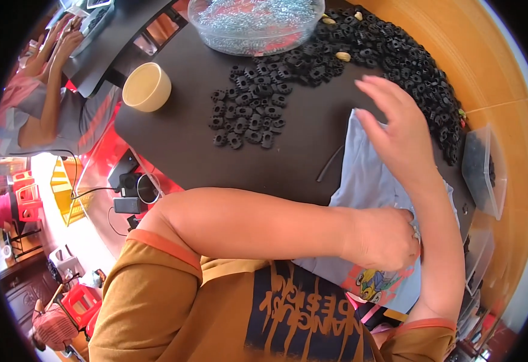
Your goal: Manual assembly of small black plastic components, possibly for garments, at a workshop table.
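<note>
My left hand (384,238) lies over a light blue cloth (366,169) at the table's near edge. Its fingers are curled shut, and what they hold is mostly hidden. My right hand (397,127) is raised over the cloth's far part, fingers apart, with nothing in it. Beyond it spreads a large heap of small black plastic pieces (421,78) with holes in them. A separate group of the same black pieces (249,111) lies in loose rows left of the heap. A printed cartoon figure shows on the cloth below my left hand.
A round clear tub (258,45) of small silvery metal pieces stands at the back. A cream tub (147,87) sits at the left table edge. Peanuts (343,57) lie on the heap. Clear plastic bins (484,175) are at the right. Another person (47,102) works at the upper left.
</note>
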A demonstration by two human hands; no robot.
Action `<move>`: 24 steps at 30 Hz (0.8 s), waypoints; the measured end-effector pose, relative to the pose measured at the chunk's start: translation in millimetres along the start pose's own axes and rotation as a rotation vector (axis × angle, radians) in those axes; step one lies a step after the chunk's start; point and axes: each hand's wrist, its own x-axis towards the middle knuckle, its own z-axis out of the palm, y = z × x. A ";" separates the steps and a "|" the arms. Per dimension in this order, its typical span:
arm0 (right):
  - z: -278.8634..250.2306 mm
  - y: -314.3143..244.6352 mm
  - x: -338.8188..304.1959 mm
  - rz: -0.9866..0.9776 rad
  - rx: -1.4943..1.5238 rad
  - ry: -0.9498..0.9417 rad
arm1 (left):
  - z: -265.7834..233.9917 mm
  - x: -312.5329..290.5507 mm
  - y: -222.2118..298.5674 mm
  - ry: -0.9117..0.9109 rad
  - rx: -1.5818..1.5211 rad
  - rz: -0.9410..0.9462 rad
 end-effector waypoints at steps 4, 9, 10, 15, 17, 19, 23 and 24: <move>31.1 -9.4 30.3 -0.113 -0.023 -0.027 | 0.8 -0.8 0.7 0.035 -0.040 -0.047; 48.8 -6.6 38.9 -0.212 -0.101 -0.068 | -1.3 -1.5 -0.9 -0.031 -0.144 -0.069; 49.9 -4.8 38.8 -0.222 -0.089 -0.082 | -0.1 -2.0 0.4 -0.063 -0.109 -0.075; 36.3 -4.8 23.3 -0.205 -0.104 -0.124 | 0.8 -1.4 3.6 -0.091 -0.071 -0.113; 29.1 -5.9 18.4 -0.080 -0.057 -0.220 | -3.0 -1.2 1.9 -0.169 -0.104 -0.104; 25.3 -4.8 15.0 -0.054 -0.033 -0.213 | -6.2 0.3 3.0 -0.203 -0.085 -0.116; 21.7 -0.3 5.5 0.010 0.091 -0.075 | -5.8 -0.6 3.6 -0.178 -0.091 -0.104; 19.0 -0.2 3.7 0.022 0.118 -0.062 | -6.4 -0.7 4.2 -0.182 -0.095 -0.100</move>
